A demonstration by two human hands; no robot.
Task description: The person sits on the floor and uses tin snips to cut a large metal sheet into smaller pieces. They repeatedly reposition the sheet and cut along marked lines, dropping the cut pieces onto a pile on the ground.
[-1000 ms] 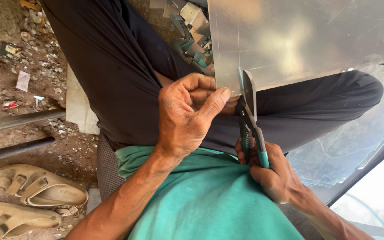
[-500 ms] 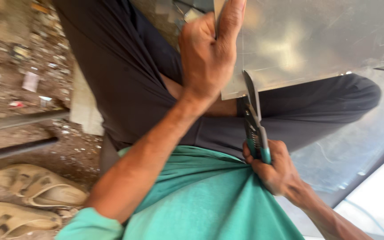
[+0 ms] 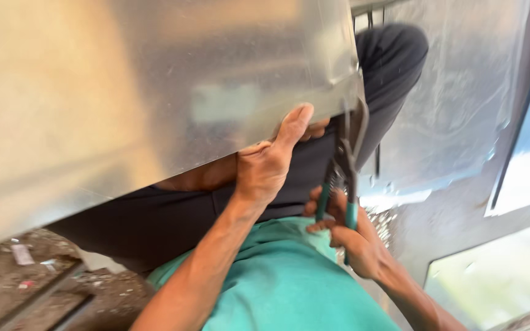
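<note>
Head-camera view, looking down at a seated person who works a large sheet of galvanised metal [image 3: 154, 92]. The sheet fills the upper left of the frame and lies across the person's lap, its lower edge running from the left margin up towards the centre. The left hand [image 3: 271, 162] grips this lower edge: the thumb lies flat on the upper face of the sheet, pointing away from the body, while the fingers curl beneath the edge and are mostly hidden. The right hand [image 3: 348, 236] is closed around the green handles of a pair of tin snips [image 3: 345, 178], held just right of the left hand. The snips point away from the body, and their dark blades meet the sheet at its right-hand corner, where the metal is slightly bent; motion blur prevents telling how far the blades are parted. Beneath the sheet lie the person's dark trousers [image 3: 394, 55], one knee showing at the upper right, and a green shirt [image 3: 277, 288] occupies the lower centre. A second sheet of metal [image 3: 461, 104], duller and wrinkled, lies on the ground at the right. Bare earth with small scraps of litter [image 3: 23, 254] shows at the lower left, crossed by dark metal bars [image 3: 44, 300].
</note>
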